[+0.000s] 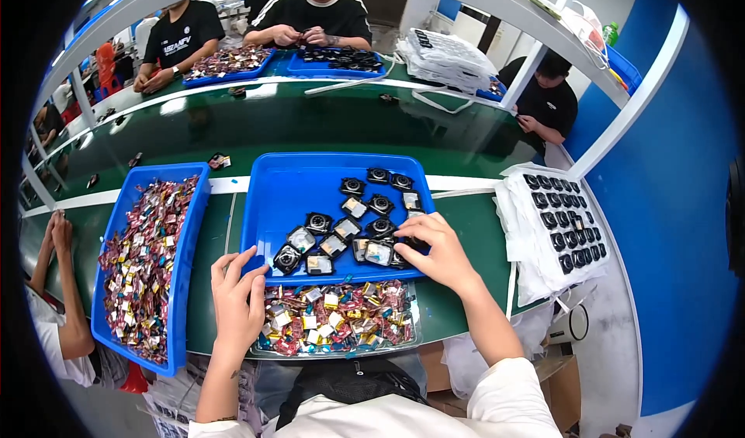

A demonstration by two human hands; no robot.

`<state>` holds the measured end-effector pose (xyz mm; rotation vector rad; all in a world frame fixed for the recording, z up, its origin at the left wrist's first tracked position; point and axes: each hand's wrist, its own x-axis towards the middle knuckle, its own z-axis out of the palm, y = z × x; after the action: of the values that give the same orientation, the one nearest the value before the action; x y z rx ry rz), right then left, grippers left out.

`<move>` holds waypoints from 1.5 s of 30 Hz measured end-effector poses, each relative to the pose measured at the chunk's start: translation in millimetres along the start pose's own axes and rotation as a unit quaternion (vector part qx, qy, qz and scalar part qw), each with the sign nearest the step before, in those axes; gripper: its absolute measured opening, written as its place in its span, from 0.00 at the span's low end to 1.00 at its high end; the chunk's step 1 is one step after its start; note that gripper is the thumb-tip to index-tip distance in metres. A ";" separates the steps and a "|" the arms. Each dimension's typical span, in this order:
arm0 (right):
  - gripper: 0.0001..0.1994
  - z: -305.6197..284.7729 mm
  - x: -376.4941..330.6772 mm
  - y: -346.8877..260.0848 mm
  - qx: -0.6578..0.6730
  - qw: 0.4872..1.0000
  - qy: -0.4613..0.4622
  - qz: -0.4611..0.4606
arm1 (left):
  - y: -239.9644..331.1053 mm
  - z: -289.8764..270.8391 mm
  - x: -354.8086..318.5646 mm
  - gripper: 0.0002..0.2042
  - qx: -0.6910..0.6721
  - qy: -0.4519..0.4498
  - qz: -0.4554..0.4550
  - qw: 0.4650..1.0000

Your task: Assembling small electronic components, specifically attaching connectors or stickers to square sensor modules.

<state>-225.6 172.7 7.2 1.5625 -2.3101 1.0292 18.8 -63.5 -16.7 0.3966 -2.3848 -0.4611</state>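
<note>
Directly before me a blue tray (268,197) holds several black watch cases (318,222), some face up with a round ring, some showing a pale, silvery inside. My right hand (441,253) reaches over the tray's front right part, thumb and fingertips around a black watch case (417,243) that the hand partly covers. At the front left corner of the tray, my left hand (237,294) rests by the rim with its fingers spread and nothing in them. Below lies a clear shallow tray (417,325) full of small circuit boards (334,314) with yellow, white and blue parts.
To the left stands a long blue tray (178,314) heaped with small red boards. On the right, white trays (524,240) hold rows of black cases. A green conveyor belt (310,124) runs beyond a white rail. Other people work across it, and another person's hands (60,232) show at left.
</note>
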 end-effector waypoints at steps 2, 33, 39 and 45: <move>0.10 -1.4 -0.1 -0.2 0.052 0.997 -0.039 0.029 | 2.1 4.1 0.3 0.09 0.007 -0.014 -0.006 1.000; 0.10 23.6 -41.7 -81.6 0.072 0.992 0.072 -0.074 | 3.7 -35.5 -13.3 0.14 0.039 0.127 0.075 0.988; 0.05 33.9 -65.3 -65.4 0.067 0.976 0.207 0.028 | 0.4 -55.5 -10.7 0.11 0.109 0.127 -0.019 0.986; 0.04 37.7 -58.4 -64.0 0.090 0.967 0.232 0.046 | 13.1 -25.9 -8.8 0.11 -0.045 0.090 -0.042 0.994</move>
<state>-135.8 179.5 -21.2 1.1150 -2.0213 1.4799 40.3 -54.1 2.5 0.4773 -2.1714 -0.5460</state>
